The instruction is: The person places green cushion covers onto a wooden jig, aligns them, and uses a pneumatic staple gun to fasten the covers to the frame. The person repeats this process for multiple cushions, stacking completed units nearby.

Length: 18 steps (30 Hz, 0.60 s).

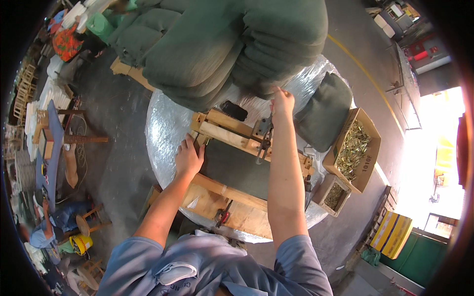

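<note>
My left hand lies on the left end of a wooden frame, its fingers stretched and slightly apart. Inside the frame is a flat dark green cloth piece. My right hand is raised beyond the frame's far bar, in front of a tall pile of dark green fabric bundles. Its fingers are curled together; whatever is in them is too small or hidden to make out. Below that hand, a metal clamp sits on the frame, partly beside my right forearm. A red-handled clamp is on the near wooden board.
The frame rests on a round surface wrapped in clear film. At right are a dark green bundle, a cardboard box of brass-coloured metal pieces and a smaller box of little parts. A person sits at far left near a blue table.
</note>
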{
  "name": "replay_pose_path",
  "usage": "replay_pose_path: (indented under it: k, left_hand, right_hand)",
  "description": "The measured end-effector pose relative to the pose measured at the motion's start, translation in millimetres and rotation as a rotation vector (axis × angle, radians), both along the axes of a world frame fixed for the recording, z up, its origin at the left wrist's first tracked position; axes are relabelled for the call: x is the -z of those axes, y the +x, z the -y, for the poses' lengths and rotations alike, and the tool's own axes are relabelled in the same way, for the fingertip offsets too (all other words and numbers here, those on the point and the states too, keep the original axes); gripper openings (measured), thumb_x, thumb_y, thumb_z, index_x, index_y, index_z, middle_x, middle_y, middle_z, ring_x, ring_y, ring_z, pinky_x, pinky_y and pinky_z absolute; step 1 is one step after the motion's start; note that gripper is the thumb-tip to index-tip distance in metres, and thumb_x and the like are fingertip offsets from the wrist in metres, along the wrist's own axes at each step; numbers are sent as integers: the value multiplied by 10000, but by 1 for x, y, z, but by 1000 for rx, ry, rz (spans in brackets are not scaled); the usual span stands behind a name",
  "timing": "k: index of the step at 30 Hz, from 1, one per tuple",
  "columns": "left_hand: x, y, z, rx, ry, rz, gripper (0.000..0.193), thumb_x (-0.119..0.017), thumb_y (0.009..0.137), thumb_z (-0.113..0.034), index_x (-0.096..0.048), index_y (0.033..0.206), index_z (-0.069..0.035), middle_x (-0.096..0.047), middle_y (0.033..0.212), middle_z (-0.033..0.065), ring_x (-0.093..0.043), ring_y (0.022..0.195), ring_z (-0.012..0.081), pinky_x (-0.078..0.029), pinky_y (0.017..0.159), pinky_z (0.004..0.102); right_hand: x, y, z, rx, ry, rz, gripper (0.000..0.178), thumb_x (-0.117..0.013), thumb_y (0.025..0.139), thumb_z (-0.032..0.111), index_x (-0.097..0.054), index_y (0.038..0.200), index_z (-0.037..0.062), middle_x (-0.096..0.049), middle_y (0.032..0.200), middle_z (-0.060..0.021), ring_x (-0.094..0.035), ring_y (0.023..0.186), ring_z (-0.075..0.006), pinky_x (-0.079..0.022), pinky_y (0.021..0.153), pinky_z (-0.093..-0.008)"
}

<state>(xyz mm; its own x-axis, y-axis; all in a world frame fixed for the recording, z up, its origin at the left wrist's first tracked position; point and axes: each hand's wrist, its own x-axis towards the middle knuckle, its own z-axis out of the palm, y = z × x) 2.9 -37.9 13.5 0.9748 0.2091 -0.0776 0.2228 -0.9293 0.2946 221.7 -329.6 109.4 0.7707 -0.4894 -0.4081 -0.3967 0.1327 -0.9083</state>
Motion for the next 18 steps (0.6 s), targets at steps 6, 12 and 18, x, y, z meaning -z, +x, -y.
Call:
replay_pose_path:
  k: [6, 12, 18]
  left_hand:
    - [1, -1, -1, -16, 5, -6, 811, -614, 1054, -471, -339, 1597, 66, -604, 1350, 280, -663, 1177, 462, -596, 927, 546]
    - [0, 0, 4, 4, -4, -13, 814, -614, 1049, -471, -333, 1608, 50, -584, 1394, 260, -644, 1215, 444, -598, 921, 550]
    - [2, -9, -2, -35, 19, -45, 811, -611, 1043, -483, -353, 1604, 43, -586, 1415, 239, -638, 1235, 422, -594, 898, 562]
  right_hand:
    - [55, 28, 1, -23, -135, -38, 521, -892, 819, 273, -641, 1201, 23, -675, 1071, -120, -616, 936, -230, -485, 813, -372]
    - [43, 20, 13, -28, -223, -142, 627, -912, 808, 345, -633, 1264, 18, -715, 1277, -204, -701, 1190, -326, -554, 990, -443]
    - [-18, 1, -19, 49, -515, 143, 448, -877, 847, 307, -635, 1108, 35, -702, 956, -122, -701, 886, -267, -551, 824, -412]
